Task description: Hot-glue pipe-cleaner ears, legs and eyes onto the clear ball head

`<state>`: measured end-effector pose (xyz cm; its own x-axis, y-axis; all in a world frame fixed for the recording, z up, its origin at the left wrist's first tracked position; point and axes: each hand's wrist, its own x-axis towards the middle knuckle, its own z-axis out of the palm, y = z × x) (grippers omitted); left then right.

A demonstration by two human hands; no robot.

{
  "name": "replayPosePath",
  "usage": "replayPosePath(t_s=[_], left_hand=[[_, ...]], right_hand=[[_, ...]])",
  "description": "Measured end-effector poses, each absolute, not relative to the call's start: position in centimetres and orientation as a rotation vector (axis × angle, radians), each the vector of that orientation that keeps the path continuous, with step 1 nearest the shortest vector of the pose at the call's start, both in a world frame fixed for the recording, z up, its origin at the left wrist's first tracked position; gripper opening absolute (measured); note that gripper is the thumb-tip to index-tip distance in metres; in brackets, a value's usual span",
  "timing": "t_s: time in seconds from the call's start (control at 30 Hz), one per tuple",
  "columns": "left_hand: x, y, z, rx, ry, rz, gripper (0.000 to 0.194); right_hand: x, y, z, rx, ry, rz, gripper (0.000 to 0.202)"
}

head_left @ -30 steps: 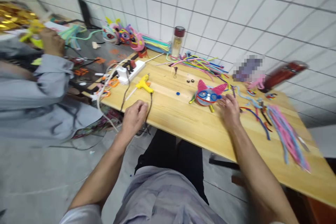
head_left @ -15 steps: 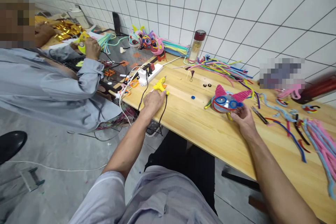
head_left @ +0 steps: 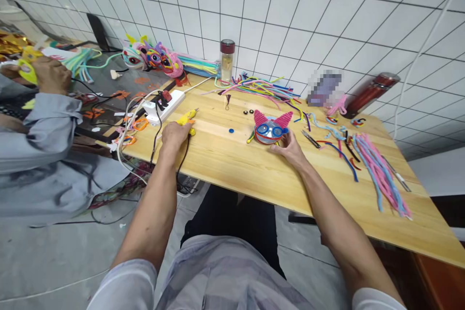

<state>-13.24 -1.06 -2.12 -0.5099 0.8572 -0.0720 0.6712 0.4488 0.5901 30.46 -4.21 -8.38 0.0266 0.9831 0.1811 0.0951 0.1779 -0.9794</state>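
Both arms are out over the table (head_left: 232, 167), and it's a two-handed moment: the left hand (head_left: 175, 136) is down on the yellow glue gun (head_left: 187, 116), palm lowered, thumb lying along the near side, the fingers tucked out of sight beneath, so how tightly they close I can't tell. The nozzle (head_left: 195, 110) points off toward the wall, away from the body, which looks the safe way to have it; best keep the fingers back on the handle, clear of that tip, and mind the black cord (head_left: 187, 148) trailing over the table edge, since a snag there could tug the gun sideways. Across to the right hand (head_left: 291, 150), half curled, thumb low at the front and fingers round the side, holding the toy head (head_left: 269, 130) by its lower right edge. The toy sits on the table, pink ears (head_left: 261, 122) up, well apart from the gun, with a blue disc (head_left: 231, 131) lying between them. A light, steady hold seems right here, low on the body, because those ears and the blue rings look easy to bend or knock loose.
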Motion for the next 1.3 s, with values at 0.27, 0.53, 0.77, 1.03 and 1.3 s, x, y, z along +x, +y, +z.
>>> replayPosePath(t_s=[0.27, 0.53, 0.77, 1.03, 1.3], left_hand=[[-11.8, -2.4, -1.2, 1.009, 1.794, 1.110, 0.022], [-8.7, -3.4, -1.3, 0.913, 1.305, 1.246, 0.022], [-6.4, -5.9, -2.8, 0.889, 0.976, 1.155, 0.031], [-5.1, -7.7, -3.8, 1.229, 1.045, 0.975, 0.026], [-4.3, -7.9, -3.9, 1.469, 1.028, 0.915, 0.026]], right_hand=[[30.4, -3.9, -8.3, -1.142, -1.346, 0.992, 0.116], [30.3, -4.0, -8.0, -1.196, -1.344, 0.981, 0.106], [29.4, -4.6, -6.6, -1.223, -1.388, 0.957, 0.081], [29.2, -5.2, -6.3, -1.299, -1.381, 0.971, 0.073], [29.0, -5.3, -5.9, -1.310, -1.414, 0.914, 0.070]])
